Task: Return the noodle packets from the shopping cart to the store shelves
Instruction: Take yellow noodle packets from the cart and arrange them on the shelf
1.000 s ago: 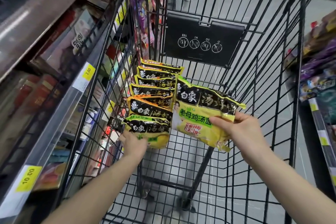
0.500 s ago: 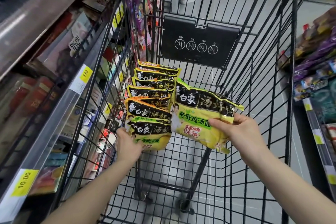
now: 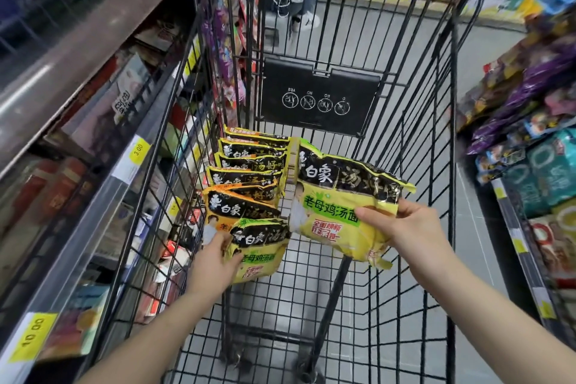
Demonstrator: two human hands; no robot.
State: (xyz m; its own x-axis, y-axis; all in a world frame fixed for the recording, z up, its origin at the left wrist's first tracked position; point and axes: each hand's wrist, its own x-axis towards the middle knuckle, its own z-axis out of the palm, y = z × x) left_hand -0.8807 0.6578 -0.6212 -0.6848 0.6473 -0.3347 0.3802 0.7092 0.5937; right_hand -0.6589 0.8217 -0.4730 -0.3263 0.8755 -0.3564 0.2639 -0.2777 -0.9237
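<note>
- The noodle packets [image 3: 339, 206] were yellow with black tops and white characters;
- the shopping cart [image 3: 405, 259] was black wire;
- the shelf price tags [image 3: 137, 153] were yellow.

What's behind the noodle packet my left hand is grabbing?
Behind the front noodle packet in the left hand, a row of packets leans along the cart's left wall; only their top strips show.

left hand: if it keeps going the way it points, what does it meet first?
Left hand already grips the front noodle packet; straight on, it probably meets the orange packet behind it. Depth unclear.
</note>
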